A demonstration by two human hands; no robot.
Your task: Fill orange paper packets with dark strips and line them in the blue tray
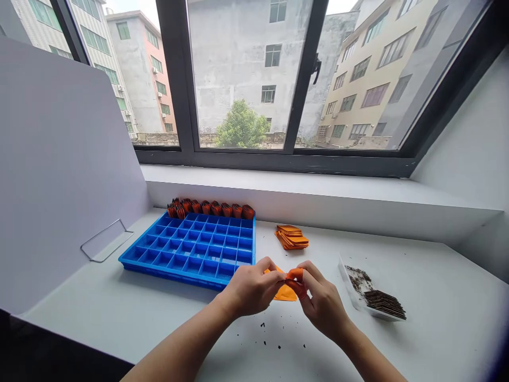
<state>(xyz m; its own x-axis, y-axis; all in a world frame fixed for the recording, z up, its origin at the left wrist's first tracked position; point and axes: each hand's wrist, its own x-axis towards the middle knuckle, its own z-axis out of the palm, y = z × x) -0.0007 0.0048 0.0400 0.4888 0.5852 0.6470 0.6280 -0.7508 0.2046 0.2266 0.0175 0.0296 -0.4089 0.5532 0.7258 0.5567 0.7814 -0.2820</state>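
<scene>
Close together at the middle of the table, my left hand [254, 286] and my right hand [318, 297] meet at the fingertips. Both are closed in a pinch; what lies between the fingertips is too small to make out. Orange covers sit on the thumb and index finger of my right hand. Under the hands lies an orange packet [287, 294], partly hidden by them. Beyond it is a stack of orange packets [291, 237]. On the right, a clear plastic tray [350, 284] holds a stack of thin dark sheets [385, 304] and dark crumbs.
A blue compartment tray [191, 277] stands on the left, with bundles of orange and dark pieces [216, 208] along its back row. A wire stand [106, 241] is left of it. Dark crumbs dot the table [159, 323] near me. A window sill [318, 192] runs behind.
</scene>
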